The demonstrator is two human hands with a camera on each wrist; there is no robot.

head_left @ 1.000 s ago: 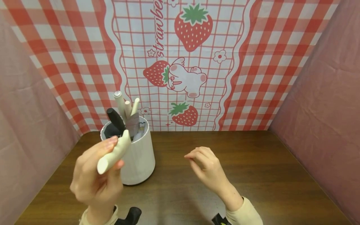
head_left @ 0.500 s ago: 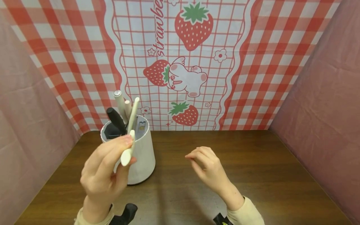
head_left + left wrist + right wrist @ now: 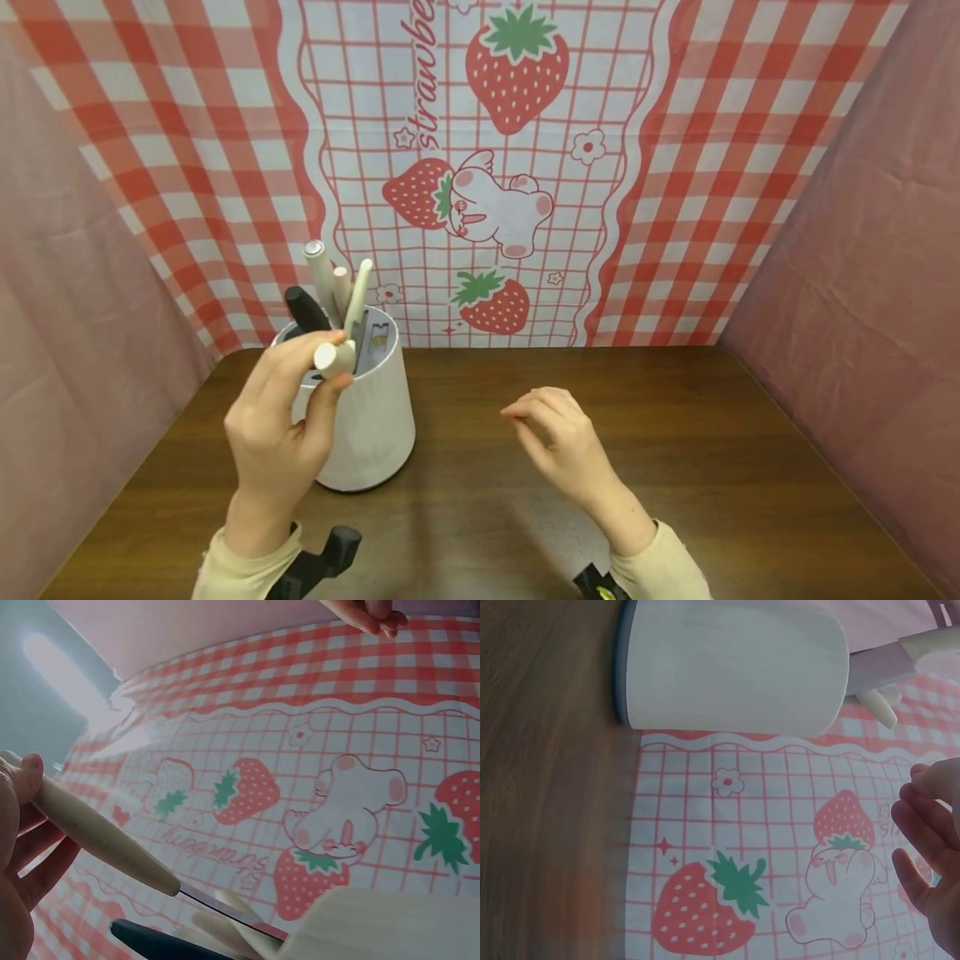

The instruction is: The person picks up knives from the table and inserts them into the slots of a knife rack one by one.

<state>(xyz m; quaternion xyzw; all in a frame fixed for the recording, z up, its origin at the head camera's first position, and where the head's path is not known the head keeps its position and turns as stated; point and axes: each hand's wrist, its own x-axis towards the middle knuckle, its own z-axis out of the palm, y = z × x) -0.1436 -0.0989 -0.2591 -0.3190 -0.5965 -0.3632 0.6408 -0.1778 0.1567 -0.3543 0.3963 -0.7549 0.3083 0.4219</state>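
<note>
My left hand (image 3: 273,425) pinches the cream handle of a knife (image 3: 109,836) between thumb and fingers. The knife slants over the white knife holder (image 3: 371,437). In the left wrist view its blade runs down to the holder's rim, and the lower end is hidden. The right wrist view shows a broad stretch of blade (image 3: 881,669) outside the holder's mouth. Off to the right, my right hand (image 3: 566,442) hovers above the table with loosely bent fingers, holding nothing.
A black handle (image 3: 303,307) and several cream handles (image 3: 318,275) stick up from the holder. Its slotted insert (image 3: 378,337) shows at the right. Behind the brown wooden table (image 3: 637,467) hangs a strawberry-print cloth (image 3: 495,192). Pink curtains (image 3: 862,275) flank both sides.
My left hand has moved forward and slightly right, bringing the knife from in front of the holder to over its opening. The knife has swung to point away. My right hand has barely shifted.
</note>
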